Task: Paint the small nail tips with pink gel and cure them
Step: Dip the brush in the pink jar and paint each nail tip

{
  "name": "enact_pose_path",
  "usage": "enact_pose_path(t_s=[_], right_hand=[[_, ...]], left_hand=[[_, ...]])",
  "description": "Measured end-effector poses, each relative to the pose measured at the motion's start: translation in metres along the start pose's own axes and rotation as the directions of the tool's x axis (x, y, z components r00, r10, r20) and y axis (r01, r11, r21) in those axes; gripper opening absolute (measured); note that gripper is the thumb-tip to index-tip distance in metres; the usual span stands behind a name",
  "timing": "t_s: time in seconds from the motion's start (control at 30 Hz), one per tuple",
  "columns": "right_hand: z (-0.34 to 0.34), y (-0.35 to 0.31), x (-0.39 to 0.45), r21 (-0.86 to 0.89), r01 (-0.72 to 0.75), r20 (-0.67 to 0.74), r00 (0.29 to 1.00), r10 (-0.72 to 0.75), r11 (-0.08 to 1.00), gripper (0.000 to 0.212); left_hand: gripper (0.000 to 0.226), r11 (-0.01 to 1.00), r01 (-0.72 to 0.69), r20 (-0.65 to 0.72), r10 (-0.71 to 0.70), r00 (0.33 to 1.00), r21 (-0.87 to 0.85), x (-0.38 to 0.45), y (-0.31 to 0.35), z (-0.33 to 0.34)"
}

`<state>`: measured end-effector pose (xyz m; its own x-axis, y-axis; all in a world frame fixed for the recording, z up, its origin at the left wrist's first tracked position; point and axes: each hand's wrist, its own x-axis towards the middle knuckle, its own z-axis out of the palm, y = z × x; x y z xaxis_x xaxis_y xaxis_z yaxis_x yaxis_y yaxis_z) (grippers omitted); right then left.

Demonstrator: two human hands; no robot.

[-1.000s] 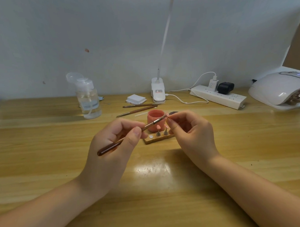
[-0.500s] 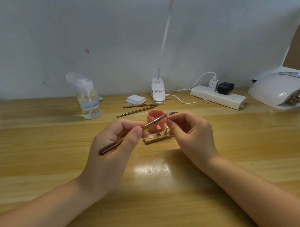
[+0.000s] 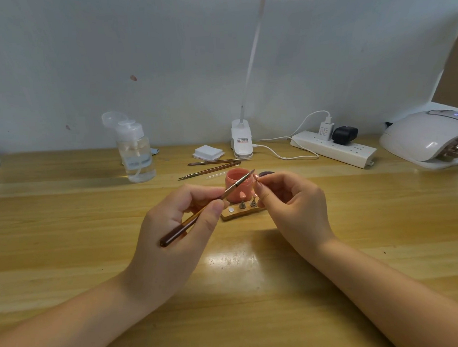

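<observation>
Painting step underway: left hand (image 3: 172,227) grips brush (image 3: 198,216), bristles beside nail tip (image 3: 256,176) pinched in right hand (image 3: 291,205); contact unclear. Pink gel jar (image 3: 236,184) just beyond fingers. Next: steady stroke, then cure in lamp (image 3: 426,138) far right.

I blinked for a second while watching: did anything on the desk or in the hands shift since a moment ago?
Hardly anything. The left hand holds the brush as before, its tip by the nail tip pinched in the right hand; the brush only tilted slightly. The pink jar, wooden stand, bottle and lamp stayed put.
</observation>
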<state>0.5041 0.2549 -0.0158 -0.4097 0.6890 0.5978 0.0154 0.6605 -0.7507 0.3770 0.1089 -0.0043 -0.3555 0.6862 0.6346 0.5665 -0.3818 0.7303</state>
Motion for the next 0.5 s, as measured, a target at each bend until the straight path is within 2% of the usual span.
enact_pose_path(t_s=[0.23,0.37,0.5], right_hand=[[0.0000,-0.0019,-0.0006,0.004,0.001,0.011,1.000,-0.001,1.000,0.014],[-0.0003,-0.0023,-0.0007,0.006,0.000,0.017,1.000,0.000,1.000,0.013],[-0.0004,-0.0017,-0.0003,0.009,-0.009,0.006,1.000,0.009,1.000,0.011]], left_hand=[[0.023,0.993,0.078,-0.025,-0.080,0.996,-0.093,-0.0007,0.0008,0.0004],[0.023,0.992,0.072,0.016,-0.071,0.997,-0.105,-0.0017,0.0010,-0.0005],[0.021,0.990,0.056,-0.007,-0.057,0.998,-0.126,-0.0011,0.0002,-0.0009]])
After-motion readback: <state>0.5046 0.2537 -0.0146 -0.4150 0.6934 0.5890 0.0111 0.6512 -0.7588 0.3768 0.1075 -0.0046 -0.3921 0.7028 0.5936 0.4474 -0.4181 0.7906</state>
